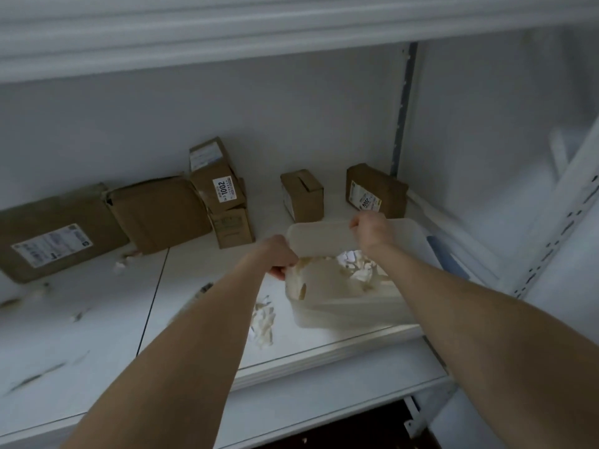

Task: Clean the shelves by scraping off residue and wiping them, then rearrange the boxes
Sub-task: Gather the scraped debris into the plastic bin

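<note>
Judging by the shelf (97,335), you're midway: boxes (155,212) lie jumbled along its back edge, scraps (264,322) litter its front, and your left grip (280,259) and right grip (372,230) each clasp the bin (340,312) near the right end.

My left forearm (194,335) bare along all its visible length, my right forearm (470,319) bare likewise, my left hand (280,257) and right hand (372,230) bare, wrists uncovered, both arms slim
</note>
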A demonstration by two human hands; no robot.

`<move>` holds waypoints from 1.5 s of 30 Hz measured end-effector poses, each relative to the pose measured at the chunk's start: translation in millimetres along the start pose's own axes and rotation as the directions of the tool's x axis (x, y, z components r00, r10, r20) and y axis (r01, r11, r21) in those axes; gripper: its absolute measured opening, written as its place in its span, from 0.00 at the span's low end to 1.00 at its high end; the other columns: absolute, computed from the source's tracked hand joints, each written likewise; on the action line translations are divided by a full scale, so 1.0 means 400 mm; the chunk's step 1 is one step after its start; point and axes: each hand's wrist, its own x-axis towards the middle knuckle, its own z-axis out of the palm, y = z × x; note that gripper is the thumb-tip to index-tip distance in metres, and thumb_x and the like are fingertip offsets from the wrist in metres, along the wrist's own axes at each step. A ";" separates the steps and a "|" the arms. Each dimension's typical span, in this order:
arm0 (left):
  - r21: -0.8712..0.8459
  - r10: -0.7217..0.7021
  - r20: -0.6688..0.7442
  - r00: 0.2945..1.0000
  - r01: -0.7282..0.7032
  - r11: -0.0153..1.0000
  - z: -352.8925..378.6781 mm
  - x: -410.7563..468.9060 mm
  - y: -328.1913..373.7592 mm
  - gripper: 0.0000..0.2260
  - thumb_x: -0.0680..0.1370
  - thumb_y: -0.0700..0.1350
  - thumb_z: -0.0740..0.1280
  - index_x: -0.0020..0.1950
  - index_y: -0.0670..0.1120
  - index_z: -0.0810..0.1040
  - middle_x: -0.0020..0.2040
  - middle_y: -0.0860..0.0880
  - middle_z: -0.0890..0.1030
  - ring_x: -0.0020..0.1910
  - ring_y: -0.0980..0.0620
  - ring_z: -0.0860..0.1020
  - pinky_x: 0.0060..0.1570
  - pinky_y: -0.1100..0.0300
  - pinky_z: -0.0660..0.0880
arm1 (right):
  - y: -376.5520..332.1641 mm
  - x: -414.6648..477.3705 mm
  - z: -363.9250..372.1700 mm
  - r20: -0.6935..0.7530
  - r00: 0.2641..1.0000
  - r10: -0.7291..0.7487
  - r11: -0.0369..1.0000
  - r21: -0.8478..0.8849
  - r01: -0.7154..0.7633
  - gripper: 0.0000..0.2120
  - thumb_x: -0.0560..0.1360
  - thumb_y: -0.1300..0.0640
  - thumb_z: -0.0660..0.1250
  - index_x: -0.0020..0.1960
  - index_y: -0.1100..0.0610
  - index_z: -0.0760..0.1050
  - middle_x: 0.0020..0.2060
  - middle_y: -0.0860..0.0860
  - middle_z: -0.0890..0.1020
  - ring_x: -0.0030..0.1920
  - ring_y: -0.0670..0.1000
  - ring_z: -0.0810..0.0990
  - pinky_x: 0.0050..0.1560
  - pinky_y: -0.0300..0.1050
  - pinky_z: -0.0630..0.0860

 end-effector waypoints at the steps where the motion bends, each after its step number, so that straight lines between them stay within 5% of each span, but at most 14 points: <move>1: 0.010 -0.011 0.007 1.000 0.011 1.000 0.000 0.000 0.000 0.02 0.75 0.36 0.64 0.43 0.39 0.73 0.42 0.40 0.80 0.36 0.46 0.81 0.46 0.53 0.81 | -0.008 0.003 0.001 0.021 1.000 -0.020 1.000 -0.005 0.020 0.13 0.77 0.64 0.59 0.55 0.56 0.80 0.56 0.56 0.81 0.56 0.56 0.79 0.54 0.43 0.74; 10: 0.118 -0.075 -0.007 0.997 0.075 0.990 -0.004 -0.016 0.009 0.06 0.78 0.38 0.64 0.51 0.36 0.75 0.43 0.40 0.80 0.33 0.48 0.79 0.41 0.55 0.81 | -0.057 0.027 0.027 0.140 0.966 -0.219 0.975 0.056 0.213 0.08 0.77 0.61 0.61 0.47 0.54 0.79 0.52 0.54 0.81 0.52 0.54 0.79 0.51 0.45 0.77; 15: 0.299 0.170 -0.242 0.955 -0.093 0.950 -0.035 0.018 0.022 0.19 0.77 0.46 0.65 0.67 0.44 0.70 0.63 0.45 0.76 0.60 0.46 0.76 0.58 0.53 0.75 | -0.071 0.027 0.050 0.110 0.971 -0.213 0.973 0.118 0.200 0.13 0.77 0.62 0.59 0.58 0.52 0.77 0.56 0.54 0.80 0.53 0.56 0.79 0.49 0.44 0.75; 19: 0.317 0.307 -0.259 0.916 -0.219 0.923 -0.035 0.047 0.066 0.16 0.75 0.47 0.67 0.63 0.47 0.77 0.62 0.48 0.77 0.61 0.48 0.75 0.61 0.51 0.73 | -0.097 0.034 0.054 0.132 0.976 -0.170 0.968 0.207 0.141 0.16 0.76 0.62 0.59 0.61 0.54 0.76 0.61 0.53 0.78 0.59 0.55 0.77 0.55 0.43 0.75; 24: 0.273 0.341 -0.220 0.914 -0.278 0.921 -0.008 0.076 0.083 0.11 0.73 0.54 0.70 0.47 0.47 0.83 0.50 0.46 0.83 0.50 0.47 0.81 0.53 0.53 0.77 | -0.107 0.043 0.046 0.194 0.968 -0.161 0.950 0.295 0.098 0.14 0.73 0.62 0.65 0.58 0.58 0.77 0.55 0.51 0.80 0.48 0.48 0.76 0.34 0.30 0.68; 30: 0.268 0.363 -0.224 0.905 -0.301 0.915 0.004 0.081 0.099 0.05 0.75 0.45 0.68 0.43 0.46 0.82 0.44 0.47 0.82 0.44 0.50 0.79 0.45 0.59 0.75 | -0.083 0.048 0.043 0.265 0.959 -0.100 0.909 0.416 -0.020 0.15 0.72 0.60 0.71 0.58 0.59 0.78 0.54 0.53 0.82 0.49 0.48 0.76 0.37 0.34 0.70; 35: 0.263 0.346 -0.237 0.908 -0.283 0.922 0.014 0.077 0.105 0.05 0.75 0.43 0.66 0.39 0.48 0.78 0.41 0.46 0.80 0.45 0.47 0.80 0.47 0.54 0.78 | -0.053 0.049 0.054 0.209 0.971 -0.117 0.919 0.395 0.025 0.11 0.71 0.57 0.73 0.53 0.55 0.82 0.53 0.52 0.83 0.56 0.51 0.80 0.57 0.42 0.74; 38: 0.239 0.341 -0.231 0.911 -0.287 0.928 0.015 0.079 0.104 0.05 0.76 0.42 0.66 0.44 0.44 0.82 0.44 0.45 0.82 0.45 0.48 0.80 0.49 0.55 0.79 | -0.052 0.046 0.054 0.205 0.967 -0.154 0.921 0.384 0.065 0.06 0.72 0.58 0.70 0.48 0.56 0.84 0.48 0.53 0.85 0.52 0.52 0.82 0.55 0.47 0.77; 42: 0.237 0.307 -0.277 0.910 -0.245 0.940 0.013 0.087 0.100 0.08 0.77 0.41 0.64 0.49 0.43 0.82 0.47 0.45 0.81 0.47 0.47 0.80 0.49 0.55 0.78 | -0.064 0.038 0.057 0.191 0.970 -0.150 0.980 0.162 0.119 0.10 0.76 0.53 0.64 0.49 0.56 0.82 0.46 0.52 0.83 0.48 0.53 0.81 0.48 0.46 0.77; 45: 0.294 0.284 -0.396 0.873 -0.172 0.940 -0.001 0.093 0.080 0.12 0.78 0.40 0.60 0.58 0.45 0.79 0.55 0.46 0.79 0.56 0.46 0.78 0.53 0.54 0.76 | -0.075 0.032 0.064 0.134 0.971 -0.199 0.979 -0.016 0.203 0.12 0.78 0.51 0.61 0.52 0.53 0.82 0.52 0.51 0.80 0.55 0.54 0.77 0.50 0.46 0.76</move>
